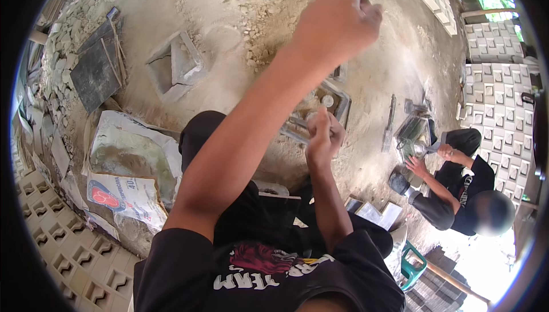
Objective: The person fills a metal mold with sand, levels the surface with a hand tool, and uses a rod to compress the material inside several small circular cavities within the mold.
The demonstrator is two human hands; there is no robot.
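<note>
My left hand (343, 22) is raised high and far ahead, its fingers closed in a fist; a sliver of grey shows at the curled fingers, too little to name. Lower and nearer, my right hand (326, 135) is closed with the thumb on top, right at a square metal mould frame (343, 103) on the ground. What the right hand grips is hidden. Inside the frame, just beyond that hand, stands a small round pale piece (327, 100). My left forearm passes over the ground left of the frame and hides part of it.
A concrete block form (177, 66) and a dark board (94, 66) lie at left. Nearer is an opened sack (128, 198) with powder. Rubble (260, 20) lies ahead. At right a co-worker (457, 180) sits by a metal mould, beside stacked pale blocks (497, 118) and a green stool (412, 263).
</note>
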